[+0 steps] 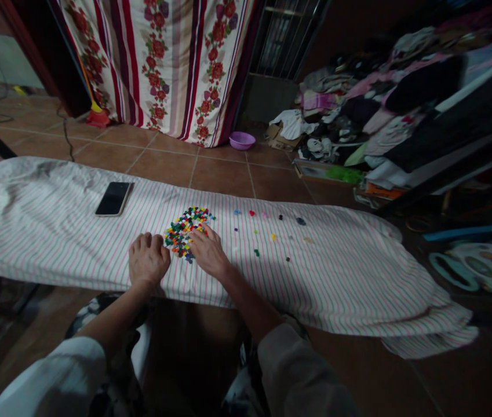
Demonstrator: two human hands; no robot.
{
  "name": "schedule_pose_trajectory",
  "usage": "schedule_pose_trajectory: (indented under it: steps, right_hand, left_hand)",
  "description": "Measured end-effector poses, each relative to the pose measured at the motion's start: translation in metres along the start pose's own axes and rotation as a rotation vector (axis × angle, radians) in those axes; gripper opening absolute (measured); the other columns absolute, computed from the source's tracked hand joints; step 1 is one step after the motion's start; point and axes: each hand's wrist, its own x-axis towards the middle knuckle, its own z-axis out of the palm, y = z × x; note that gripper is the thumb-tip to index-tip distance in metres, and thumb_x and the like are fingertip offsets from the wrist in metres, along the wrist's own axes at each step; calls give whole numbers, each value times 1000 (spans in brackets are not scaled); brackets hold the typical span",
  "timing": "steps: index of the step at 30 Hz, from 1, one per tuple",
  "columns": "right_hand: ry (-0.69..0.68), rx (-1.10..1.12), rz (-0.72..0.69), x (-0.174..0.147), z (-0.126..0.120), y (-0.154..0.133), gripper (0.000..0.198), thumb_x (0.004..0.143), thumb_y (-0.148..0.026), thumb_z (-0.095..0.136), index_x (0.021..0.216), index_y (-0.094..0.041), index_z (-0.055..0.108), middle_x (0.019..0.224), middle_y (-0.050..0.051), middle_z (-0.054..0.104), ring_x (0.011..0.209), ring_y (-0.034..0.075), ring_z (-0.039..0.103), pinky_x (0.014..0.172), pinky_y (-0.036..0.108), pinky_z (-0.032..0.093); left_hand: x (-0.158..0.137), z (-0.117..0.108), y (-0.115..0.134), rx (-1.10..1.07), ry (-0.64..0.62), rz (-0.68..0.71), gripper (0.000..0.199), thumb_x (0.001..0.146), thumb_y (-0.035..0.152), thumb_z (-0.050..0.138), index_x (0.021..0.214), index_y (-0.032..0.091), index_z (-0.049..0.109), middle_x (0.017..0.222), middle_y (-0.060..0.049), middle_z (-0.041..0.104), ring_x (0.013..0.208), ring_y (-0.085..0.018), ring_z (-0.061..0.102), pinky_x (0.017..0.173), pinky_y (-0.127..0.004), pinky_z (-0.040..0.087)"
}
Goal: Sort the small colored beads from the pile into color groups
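Note:
A pile of small multicoloured pieces point(180, 230), like beads or tiny bricks, lies on a striped cloth point(341, 278). My right hand point(208, 250) reaches over the pile's right side, fingers stretched with their tips among the pieces; whether one is between them is too small to tell. Just left of the pile, my left hand point(148, 260) rests on the cloth with its fingers curled in and nothing visible in them. To the right, pieces sit apart in loose rows, among them a red one point(252, 213), a yellow one point(273, 237) and a dark green one point(257, 252).
A phone point(113, 198) lies on the cloth at the left. Beyond the far edge are a tiled floor, a purple basin point(241, 140), a floral curtain point(176, 69) and a broom point(97, 116). Heaped clothes point(359, 104) fill the right background.

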Motion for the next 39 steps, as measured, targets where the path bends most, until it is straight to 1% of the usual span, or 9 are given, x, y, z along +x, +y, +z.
schedule_pose_trajectory:
  steps: [4,8,12,16,25,32,36,39]
  right_hand:
    - [10,2,13,4,4,2,31,99,-28,42,122,-22,63,136,6,56,140,26,27,111,49,34]
    - [22,16,-24,7,8,7,32,99,-27,41,120,-19,64,134,8,57,138,25,30,113,48,31]
    - [35,28,-19,4,5,7,33,98,-27,44,124,-23,63,135,8,56,138,26,29,111,49,32]
    - [25,29,-29,0,1,4,31,97,-27,46,119,-27,67,137,6,53,139,28,27,109,49,34]
    - [15,3,-10,4,5,5,31,97,-27,46,119,-27,67,138,7,52,139,31,27,106,50,36]
    - [30,9,-18,6,2,1,29,96,-27,47,117,-27,68,137,7,53,140,29,26,108,49,35]
    - [19,21,-56,6,1,-2,25,95,-25,50,109,-27,71,140,7,50,141,29,26,108,49,35]
    - [12,35,-60,5,1,-2,24,94,-25,53,108,-27,72,141,7,48,141,29,25,108,50,34]
  left_hand:
    - [0,-1,1,11,-6,-2,24,85,25,43,97,18,63,110,-14,58,108,-30,49,89,-42,38]
    - [0,-1,0,12,-6,6,24,86,25,42,98,19,62,107,-14,58,106,-30,49,89,-43,38]
    - [0,0,-1,15,1,12,24,86,26,43,98,19,62,106,-13,57,106,-29,49,89,-43,38]
    - [0,0,-2,10,-1,11,24,86,26,43,98,19,62,107,-13,58,106,-30,49,90,-43,38]
    - [0,0,-1,14,-5,4,24,86,26,43,99,19,62,109,-13,58,108,-29,49,91,-42,38]
    - [0,0,0,32,0,7,24,86,26,43,98,19,62,110,-13,59,106,-29,50,89,-42,39]
    - [0,0,0,39,11,5,24,86,26,44,99,19,62,112,-13,59,107,-29,51,90,-42,39]
    - [0,-1,0,45,4,9,24,86,26,44,98,19,63,110,-12,59,106,-28,51,89,-41,39]
